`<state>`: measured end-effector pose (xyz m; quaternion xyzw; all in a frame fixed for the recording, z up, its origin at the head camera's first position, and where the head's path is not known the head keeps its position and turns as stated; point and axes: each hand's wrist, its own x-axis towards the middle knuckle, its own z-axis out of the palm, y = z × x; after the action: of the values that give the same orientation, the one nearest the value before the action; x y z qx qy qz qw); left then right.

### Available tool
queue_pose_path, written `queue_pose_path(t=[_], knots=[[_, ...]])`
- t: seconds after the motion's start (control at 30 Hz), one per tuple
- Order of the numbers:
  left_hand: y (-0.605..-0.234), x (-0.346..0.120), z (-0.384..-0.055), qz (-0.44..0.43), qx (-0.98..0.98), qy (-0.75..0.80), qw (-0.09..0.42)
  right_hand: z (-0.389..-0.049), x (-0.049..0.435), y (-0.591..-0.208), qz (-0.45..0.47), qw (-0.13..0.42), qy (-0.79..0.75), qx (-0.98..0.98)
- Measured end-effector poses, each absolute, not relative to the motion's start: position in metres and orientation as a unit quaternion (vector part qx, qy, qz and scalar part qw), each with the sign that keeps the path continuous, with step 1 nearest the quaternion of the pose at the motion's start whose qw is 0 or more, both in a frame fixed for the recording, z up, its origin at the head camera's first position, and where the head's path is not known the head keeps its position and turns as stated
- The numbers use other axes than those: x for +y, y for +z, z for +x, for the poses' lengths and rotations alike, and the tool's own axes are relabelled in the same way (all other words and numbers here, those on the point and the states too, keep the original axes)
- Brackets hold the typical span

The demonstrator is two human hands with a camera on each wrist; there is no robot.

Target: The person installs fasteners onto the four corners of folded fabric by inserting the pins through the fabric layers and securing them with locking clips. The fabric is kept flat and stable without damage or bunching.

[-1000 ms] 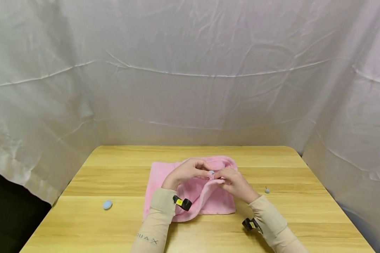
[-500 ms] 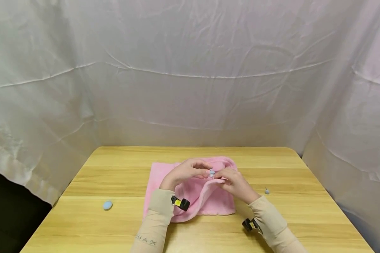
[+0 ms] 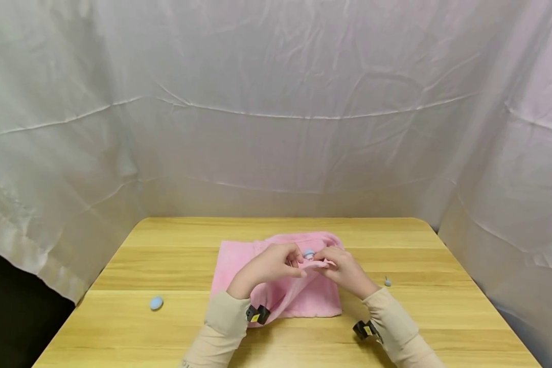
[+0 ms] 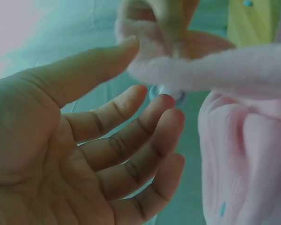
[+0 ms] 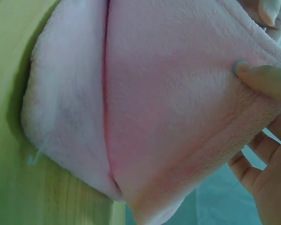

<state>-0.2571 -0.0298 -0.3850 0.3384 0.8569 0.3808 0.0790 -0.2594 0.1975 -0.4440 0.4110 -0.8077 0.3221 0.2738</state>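
A pink fleece cloth (image 3: 316,299) lies on the table, its upper layer lifted at the near side. My right hand (image 3: 344,266) pinches the raised edge between thumb and fingers. In the right wrist view a bit of blue disc (image 5: 239,67) shows at the thumb tip. A round blue-and-white button-like piece (image 3: 308,254) stands at the cloth by the right fingertips; the left wrist view shows its rim (image 4: 180,98) below the pinched edge. My left hand (image 3: 271,266) hovers just left of it, fingers loosely bent and apart, thumb tip overlapping the cloth edge.
On the wooden table (image 3: 119,337), a blue round button (image 3: 156,303) lies to the left. A small blue piece with a thin upright pin (image 3: 387,282) sits at the right. Grey curtains (image 3: 276,153) hang behind the table and at both sides.
My left hand has drawn back from the blue piece, down and slightly left, and its thumb and fingers have parted. The right hand keeps its pinch on the cloth.
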Motion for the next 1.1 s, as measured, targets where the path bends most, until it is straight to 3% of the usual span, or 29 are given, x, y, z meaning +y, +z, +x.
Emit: queue_pose_path(t=[0.2,0.43,0.77,0.87,1.1], knots=[[-0.388,-0.017,-0.253,0.327,0.869,0.367,0.045,-0.261,0.2,-0.441,0.41,0.272,0.326,-0.807],[-0.392,-0.022,-0.268,0.307,0.859,0.407,0.042,-0.26,0.216,-0.427,0.385,0.246,0.331,-0.826],[-0.403,-0.05,-0.291,0.201,0.809,0.54,0.116,-0.253,0.278,-0.422,0.281,0.251,0.269,-0.887],[-0.411,-0.058,-0.299,0.155,0.797,0.569,0.129,-0.25,0.296,-0.424,0.251,0.21,0.242,-0.914],[-0.43,-0.07,-0.313,0.089,0.783,0.601,0.133,-0.244,0.328,-0.431,0.181,0.033,0.191,-0.964]])
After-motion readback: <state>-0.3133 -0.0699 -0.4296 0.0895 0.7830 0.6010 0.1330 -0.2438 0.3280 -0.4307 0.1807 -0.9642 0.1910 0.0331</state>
